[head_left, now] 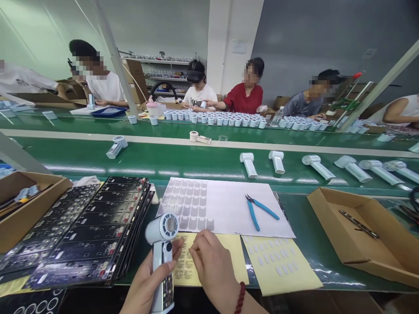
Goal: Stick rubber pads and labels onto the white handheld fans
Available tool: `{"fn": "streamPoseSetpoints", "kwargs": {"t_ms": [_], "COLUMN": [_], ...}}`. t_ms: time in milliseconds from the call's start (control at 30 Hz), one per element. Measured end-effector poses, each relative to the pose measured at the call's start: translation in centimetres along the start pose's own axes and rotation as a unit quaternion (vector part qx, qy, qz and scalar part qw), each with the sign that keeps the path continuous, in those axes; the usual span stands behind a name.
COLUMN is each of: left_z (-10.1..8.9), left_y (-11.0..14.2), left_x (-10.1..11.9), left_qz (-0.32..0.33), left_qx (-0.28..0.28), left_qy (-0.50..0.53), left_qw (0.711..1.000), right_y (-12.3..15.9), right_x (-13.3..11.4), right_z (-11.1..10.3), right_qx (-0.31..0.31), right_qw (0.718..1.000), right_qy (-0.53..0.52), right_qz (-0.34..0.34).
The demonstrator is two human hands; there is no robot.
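Note:
My left hand [145, 279] is wrapped round the handle of a light-blue handheld fan [157, 253], with its round head up. A dark strip with small components shows along the front of the handle. To its right, my right hand [216, 266] is closed in a pinch over a yellow sheet of printed labels [183, 264]; whatever is between the fingertips is too small to make out. Beyond both hands lies a white sheet [229, 205] with rows of grey stickers on its left part. Blue-handled cutters [260, 211] rest open on that sheet.
Stacked black circuit-board panels [94, 226] stand on the left beside a cardboard box [42, 203]. Another cardboard tray [360, 231] is at right, near a yellow sticker sheet [283, 266]. Several fans [249, 165] lie on the green conveyor [163, 159]; co-workers sit across it.

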State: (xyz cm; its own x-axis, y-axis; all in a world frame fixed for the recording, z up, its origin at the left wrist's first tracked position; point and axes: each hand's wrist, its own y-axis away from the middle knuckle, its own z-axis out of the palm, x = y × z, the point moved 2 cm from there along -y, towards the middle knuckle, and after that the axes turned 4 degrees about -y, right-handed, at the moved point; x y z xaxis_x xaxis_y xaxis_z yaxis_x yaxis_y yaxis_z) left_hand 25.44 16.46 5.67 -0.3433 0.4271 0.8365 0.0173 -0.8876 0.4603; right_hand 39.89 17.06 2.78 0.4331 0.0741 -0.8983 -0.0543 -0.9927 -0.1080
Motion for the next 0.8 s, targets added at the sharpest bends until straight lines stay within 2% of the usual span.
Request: {"fn": "streamPoseSetpoints", "kwargs": {"t_ms": [133, 233, 333, 400, 567, 800], "left_z": [-0.2, -0.1, 0.5, 1.2, 2.8, 3.9], "left_y": [-0.3, -0.5, -0.6, -0.7, -1.4, -1.8], "left_x": [-0.3, -0.1, 0.3, 0.6, 1.3, 1.9], "left_qz": [0.001, -0.005, -0.010, -0.023, -0.059, -0.042], "left_qx": [0.003, 0.003, -0.010, -0.021, 0.023, 0.055], "left_qy": [-0.003, -0.020, -0.024, -0.010, 0.049, 0.063], "left_qw": [1.000, 1.000, 1.000, 0.999, 0.997, 0.996], "right_y": [-0.1, -0.2, -0.1, 0.0, -0.1, -0.6], "right_x": [0.0, -0.4, -1.7, -3.1, -5.5, -6.0], "right_z": [-0.9, -2.3, -3.4, -3.8, -4.3, -4.5], "right_qx": [-0.015, -0.031, -0.067, -0.085, -0.109, -0.107], "right_qw": [0.999, 0.992, 0.960, 0.943, 0.966, 0.980], "right_qy": [-0.036, -0.125, -0.271, -0.318, -0.230, -0.158], "right_qz": [-0.011, 0.008, 0.035, 0.039, 0.047, 0.052]}}
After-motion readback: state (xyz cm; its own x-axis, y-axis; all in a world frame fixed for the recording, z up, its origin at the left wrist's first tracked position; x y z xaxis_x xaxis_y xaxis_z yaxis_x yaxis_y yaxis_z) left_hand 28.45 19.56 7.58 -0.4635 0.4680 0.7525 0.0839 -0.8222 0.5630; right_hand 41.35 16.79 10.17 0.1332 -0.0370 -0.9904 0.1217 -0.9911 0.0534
